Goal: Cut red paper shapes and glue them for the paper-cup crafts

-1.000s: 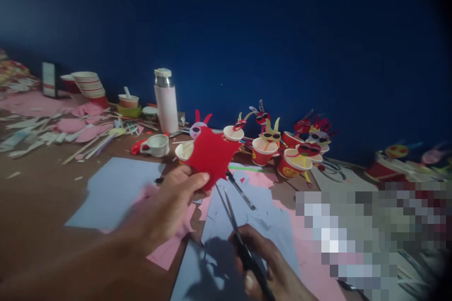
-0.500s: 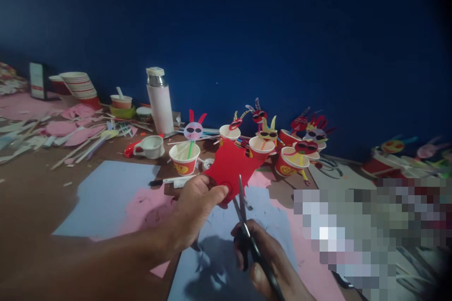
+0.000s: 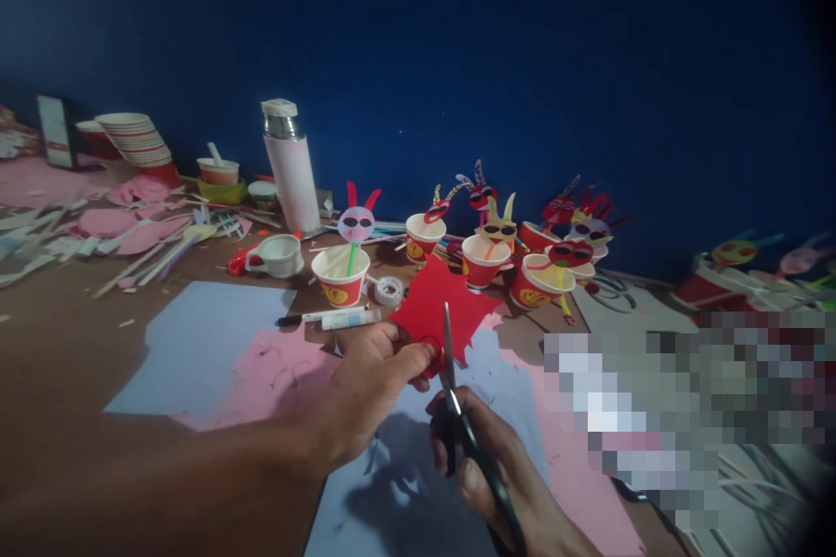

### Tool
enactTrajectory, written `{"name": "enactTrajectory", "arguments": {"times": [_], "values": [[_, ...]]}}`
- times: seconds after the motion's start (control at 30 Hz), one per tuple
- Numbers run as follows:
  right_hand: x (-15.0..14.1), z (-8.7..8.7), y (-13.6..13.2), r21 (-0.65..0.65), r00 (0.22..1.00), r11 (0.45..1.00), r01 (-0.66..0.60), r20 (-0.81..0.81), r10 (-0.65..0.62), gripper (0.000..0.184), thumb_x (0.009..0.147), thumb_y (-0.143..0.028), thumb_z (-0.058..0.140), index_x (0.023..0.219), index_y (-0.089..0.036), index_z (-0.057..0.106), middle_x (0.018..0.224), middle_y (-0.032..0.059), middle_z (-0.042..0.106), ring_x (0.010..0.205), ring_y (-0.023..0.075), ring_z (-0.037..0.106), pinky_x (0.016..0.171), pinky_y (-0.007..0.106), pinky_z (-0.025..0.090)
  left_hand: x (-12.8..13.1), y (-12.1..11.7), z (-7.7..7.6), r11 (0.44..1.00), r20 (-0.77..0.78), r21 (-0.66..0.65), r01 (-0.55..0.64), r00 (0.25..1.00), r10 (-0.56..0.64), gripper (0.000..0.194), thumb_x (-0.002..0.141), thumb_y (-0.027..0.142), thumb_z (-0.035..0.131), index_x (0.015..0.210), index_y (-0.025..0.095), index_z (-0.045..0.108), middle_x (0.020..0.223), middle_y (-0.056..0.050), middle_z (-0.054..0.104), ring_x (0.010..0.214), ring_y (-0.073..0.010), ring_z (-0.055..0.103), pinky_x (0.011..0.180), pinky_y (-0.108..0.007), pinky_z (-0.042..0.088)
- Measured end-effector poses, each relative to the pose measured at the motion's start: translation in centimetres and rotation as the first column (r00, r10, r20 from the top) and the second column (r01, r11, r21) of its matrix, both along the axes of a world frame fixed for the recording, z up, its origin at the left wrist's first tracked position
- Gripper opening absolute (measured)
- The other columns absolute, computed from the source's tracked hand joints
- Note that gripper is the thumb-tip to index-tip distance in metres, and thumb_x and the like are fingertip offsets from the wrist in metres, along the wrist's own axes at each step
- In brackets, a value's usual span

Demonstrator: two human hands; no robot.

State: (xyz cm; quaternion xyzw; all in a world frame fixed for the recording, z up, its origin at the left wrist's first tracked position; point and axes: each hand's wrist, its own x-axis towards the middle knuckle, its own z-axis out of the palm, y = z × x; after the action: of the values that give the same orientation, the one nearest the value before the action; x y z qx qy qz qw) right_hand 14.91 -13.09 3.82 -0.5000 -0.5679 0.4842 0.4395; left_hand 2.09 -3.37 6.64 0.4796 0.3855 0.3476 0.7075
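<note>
My left hand [image 3: 372, 383] pinches the lower edge of a piece of red paper [image 3: 441, 300], thumb on top beside a dark drawn circle. The paper's outline is jagged, and it is held up above the table. In my right hand [image 3: 502, 461] is a pair of scissors [image 3: 450, 396] with black handles. Their blades point up and lie at the red paper, close to the left thumb, and look nearly closed. Under both hands lie a sheet of blue paper [image 3: 418, 496] and pink paper [image 3: 581, 470].
Behind my hands stand paper cups [image 3: 340, 283] with paper faces on straws. A white flask [image 3: 292, 178], a grey mug [image 3: 282, 257], a tape roll [image 3: 390, 290] and markers [image 3: 346, 318] are nearby. Paper strips [image 3: 157, 252] and stacked cups [image 3: 137, 144] lie left; a blurred patch covers the right.
The scissor blades have come together at the red paper, from wider apart. The paper has tilted slightly to the right. The whole view has shifted a little, with background things higher.
</note>
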Motion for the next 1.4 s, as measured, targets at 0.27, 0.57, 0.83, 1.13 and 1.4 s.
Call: {"name": "enactTrajectory", "arguments": {"times": [0.27,0.57,0.83,1.13,1.4], "values": [[-0.3,-1.3,0.0,-0.018,0.996,0.998,0.061,-0.062,-0.062,0.050,0.074,-0.068,0.049,0.090,-0.020,0.050,0.064,-0.0008,0.049,0.057,0.0130,0.042,0.049,0.022,0.035,-0.2,-0.1,0.2,1.000,0.004,0.019,0.021,1.000,-0.021,0.008,0.071,0.020,0.059,0.070,0.013,0.061,0.061,0.001,0.060,0.054,-0.0094,0.050,0.053,-0.021,0.041],[-0.5,-2.0,-0.1,-0.050,0.982,0.997,0.063,-0.177,-0.071,0.051,0.073,-0.067,0.052,0.092,-0.019,0.052,0.058,-0.0019,0.050,0.050,0.0115,0.040,0.048,0.022,0.033,-0.3,0.0,0.5,0.999,-0.031,0.034,0.026,0.999,-0.025,0.013,0.070,0.022,0.058,0.061,0.013,0.061,0.053,0.000,0.058,0.050,-0.0097,0.051,0.049,-0.020,0.039],[-0.6,-2.4,-0.1,-0.046,0.969,0.998,0.051,-0.239,-0.060,0.049,0.074,-0.064,0.054,0.092,-0.019,0.053,0.054,-0.0040,0.047,0.047,0.0093,0.036,0.045,0.021,0.032,-0.3,0.0,1.4,0.999,-0.028,0.024,0.023,0.999,-0.023,0.015,0.067,0.018,0.057,0.053,0.015,0.060,0.046,0.001,0.055,0.046,-0.0098,0.050,0.045,-0.019,0.037],[-0.7,-2.3,-0.2,-0.053,0.964,0.998,0.040,-0.262,-0.052,0.046,0.076,-0.063,0.053,0.091,-0.019,0.051,0.052,-0.0041,0.047,0.045,0.0089,0.036,0.043,0.020,0.033,-0.3,0.1,1.1,0.999,-0.016,0.026,0.028,1.000,-0.027,0.012,0.068,0.017,0.057,0.057,0.015,0.060,0.049,0.001,0.058,0.047,-0.0093,0.050,0.045,-0.018,0.039],[-0.7,-2.3,-0.2,-0.075,0.940,0.997,0.022,-0.339,-0.046,0.042,0.076,-0.059,0.057,0.087,-0.019,0.048,0.052,-0.0050,0.047,0.043,0.0068,0.036,0.042,0.018,0.033,-0.4,0.3,1.0,0.999,-0.044,-0.008,0.050,0.998,-0.051,0.012,0.070,0.017,0.055,0.058,0.015,0.058,0.047,0.001,0.058,0.044,-0.0085,0.050,0.040,-0.016,0.036]]}}
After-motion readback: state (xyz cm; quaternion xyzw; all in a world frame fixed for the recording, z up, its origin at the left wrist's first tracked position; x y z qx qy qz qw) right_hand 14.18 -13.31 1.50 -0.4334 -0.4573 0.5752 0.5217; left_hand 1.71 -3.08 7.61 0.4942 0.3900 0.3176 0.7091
